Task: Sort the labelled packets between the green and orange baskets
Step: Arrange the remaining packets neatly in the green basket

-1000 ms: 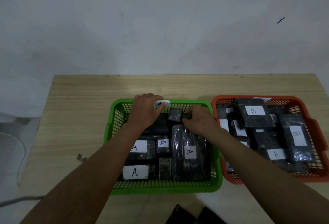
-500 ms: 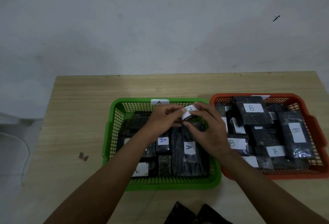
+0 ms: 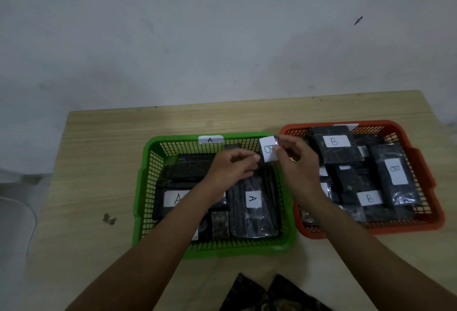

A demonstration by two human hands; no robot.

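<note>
— Since a moment ago your hands have risen from inside the green basket (image 3: 148, 187), and the small packet (image 3: 269, 148) you dug out now sits higher, over the basket's far right corner, with its white label turned toward you.

— What does the label read?

— You can make out a handwritten B, tipped on its side. Your right hand (image 3: 296, 162) pinches the packet along its right edge between thumb and fingers (image 3: 279, 147). Your left hand (image 3: 232, 167) is loosely curled, and its fingertips touch the packet's lower left corner.

— Where do the baskets stand?

— You have them side by side on the wooden desk (image 3: 99, 150), the green one on your left, the orange basket (image 3: 420, 157) on your right, their near corners almost touching. A white tag (image 3: 210, 140) marked A is fixed to the green basket's far rim.

— And what lies in them?

— Your green basket holds dark wrapped packets; a long one (image 3: 252, 209) lies lengthwise on its right side with an A label, and another (image 3: 173, 199) on the left shows an A partly hidden by your left forearm. Your orange basket is piled with dark packets labelled B: one (image 3: 335, 143) at the far left, one (image 3: 395, 177) along the right side, one (image 3: 369, 198) nearer to you.

— Anything else on the desk?

— You have a small dark scrap (image 3: 109, 219) lying to the left of the green basket, well apart from it. A dark patterned cloth (image 3: 267, 293) shows at the bottom edge, between your forearms.
</note>
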